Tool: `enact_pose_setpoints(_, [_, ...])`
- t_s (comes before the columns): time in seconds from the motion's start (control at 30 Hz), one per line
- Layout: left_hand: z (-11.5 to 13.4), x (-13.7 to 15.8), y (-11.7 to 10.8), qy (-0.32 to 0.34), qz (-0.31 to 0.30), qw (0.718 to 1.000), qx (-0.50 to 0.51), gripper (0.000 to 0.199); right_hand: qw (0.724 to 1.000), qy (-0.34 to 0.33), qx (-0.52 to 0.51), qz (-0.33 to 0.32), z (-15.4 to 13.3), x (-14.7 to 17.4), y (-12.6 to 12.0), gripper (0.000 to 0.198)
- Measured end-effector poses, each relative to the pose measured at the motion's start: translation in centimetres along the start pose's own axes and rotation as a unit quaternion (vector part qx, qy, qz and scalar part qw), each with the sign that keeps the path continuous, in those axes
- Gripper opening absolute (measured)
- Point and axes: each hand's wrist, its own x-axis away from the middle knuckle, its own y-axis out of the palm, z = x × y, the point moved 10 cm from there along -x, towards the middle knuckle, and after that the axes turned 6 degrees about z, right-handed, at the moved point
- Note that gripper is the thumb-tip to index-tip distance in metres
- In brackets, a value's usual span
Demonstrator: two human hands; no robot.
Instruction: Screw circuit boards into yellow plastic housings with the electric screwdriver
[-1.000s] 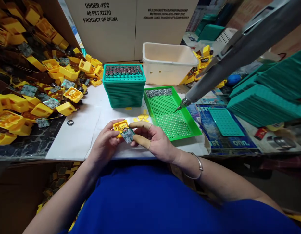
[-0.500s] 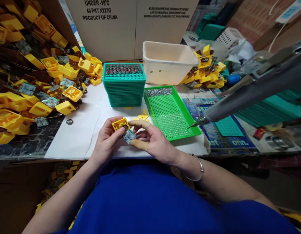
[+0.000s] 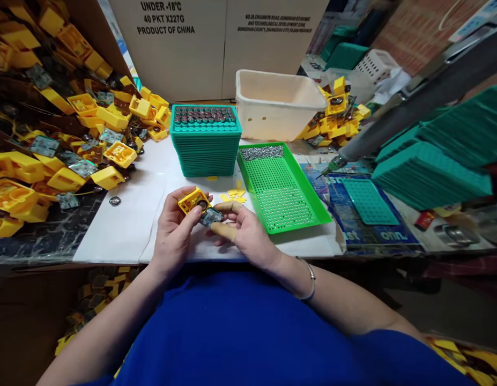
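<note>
The yellow housing (image 3: pixel 191 199) is held just above the paper (image 3: pixel 123 230), to the left of the near half of the green tray (image 3: pixel 299 227), with its open side up and a dark round part (image 3: pixel 202 205) showing inside. A circuit board (image 3: pixel 211 216) sits against its edge on the side toward the tray. Together the two make a slanting line: housing at the end farther from the tray, board at the end nearer it. The housing's own long axis is hard to tell under the fingers.

The left hand (image 3: pixel 173 225) is nearer the housing, gripping it from the side away from the tray, thumb across its open face. The right hand (image 3: pixel 246 230), between the board and the tray's near corner, is nearer the board and pinches it narrowly between thumb and finger, both in tan covers. Whether wires join board and housing cannot be made out.

Small yellow pieces (image 3: pixel 236 194) lie just left of the tray; a stack of teal trays (image 3: pixel 205 153) stands left of its far end. Behind the tray is a white tub (image 3: pixel 278 120). A screwdriver (image 3: pixel 393 112) hangs to its right, over a flat teal tray (image 3: pixel 371 201). Well to its left are a metal disc (image 3: pixel 115 201) and a heap of yellow cases (image 3: pixel 107 177).
</note>
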Motion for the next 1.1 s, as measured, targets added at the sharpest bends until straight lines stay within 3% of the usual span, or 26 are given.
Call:
enact_pose_setpoints(0.07, [-0.1,0.0,-0.1,-0.004,-0.010,1.000,-0.016,0.032,0.988,-0.128,0.085,0.025,-2.2,0.6,-0.5,0.028])
enact_pose_setpoints(0.1, [-0.2,0.0,-0.1,-0.008,-0.014,1.000,-0.026,0.031,0.964,-0.218,0.146,0.037,-3.8,1.3,-0.5,0.025])
enact_pose_setpoints(0.13, [-0.2,0.0,-0.1,-0.013,-0.020,0.999,-0.037,0.031,0.923,-0.316,0.212,0.050,-5.4,2.5,-0.3,0.022])
enact_pose_setpoints(0.2, [-0.5,0.0,0.0,-0.029,-0.035,0.997,-0.064,0.030,0.802,-0.492,0.333,0.064,-7.6,5.5,1.0,0.023])
enact_pose_setpoints(0.27, [-0.7,0.2,0.1,-0.051,-0.052,0.994,-0.083,0.030,0.680,-0.603,0.412,0.062,-8.1,8.0,2.4,0.025])
enact_pose_setpoints(0.3, [-0.9,0.3,0.2,-0.065,-0.060,0.992,-0.087,0.032,0.632,-0.641,0.431,0.057,-8.1,8.9,2.9,0.025])
enact_pose_setpoints(0.37, [-1.2,0.7,0.4,-0.094,-0.071,0.989,-0.086,0.034,0.572,-0.690,0.442,0.043,-8.0,10.1,3.3,0.023])
enact_pose_setpoints(0.43, [-1.4,1.0,0.6,-0.116,-0.076,0.987,-0.084,0.034,0.543,-0.719,0.434,0.028,-7.8,10.9,3.4,0.020])
enact_pose_setpoints(0.5, [-1.6,1.2,0.7,-0.125,-0.076,0.986,-0.085,0.033,0.541,-0.722,0.431,0.019,-7.6,10.9,3.3,0.018])
enact_pose_setpoints(0.53, [-1.6,1.2,0.6,-0.124,-0.073,0.986,-0.087,0.032,0.554,-0.711,0.432,0.016,-7.6,10.6,3.2,0.018])
enact_pose_setpoints(0.57, [-1.7,1.1,0.6,-0.121,-0.068,0.986,-0.089,0.031,0.579,-0.691,0.432,0.014,-7.7,10.0,3.0,0.018])
enact_pose_setpoints(0.7, [-2.4,1.1,0.7,-0.142,-0.075,0.984,-0.074,0.028,0.725,-0.560,0.401,-0.002,-8.1,6.4,1.7,0.016])
enact_pose_setpoints(0.77, [-3.3,1.2,1.0,-0.189,-0.082,0.978,-0.038,0.028,0.769,-0.509,0.386,-0.005,-8.4,5.0,1.2,0.015])
enact_pose_setpoints(0.9, [-4.4,1.5,1.3,-0.267,-0.080,0.960,0.032,0.029,0.794,-0.463,0.395,-0.022,-8.7,3.4,0.9,0.018])
enact_pose_setpoints(1.1, [-4.6,1.3,1.5,-0.272,-0.087,0.957,0.053,0.033,0.817,-0.403,0.410,-0.057,-8.2,1.8,1.0,0.023])
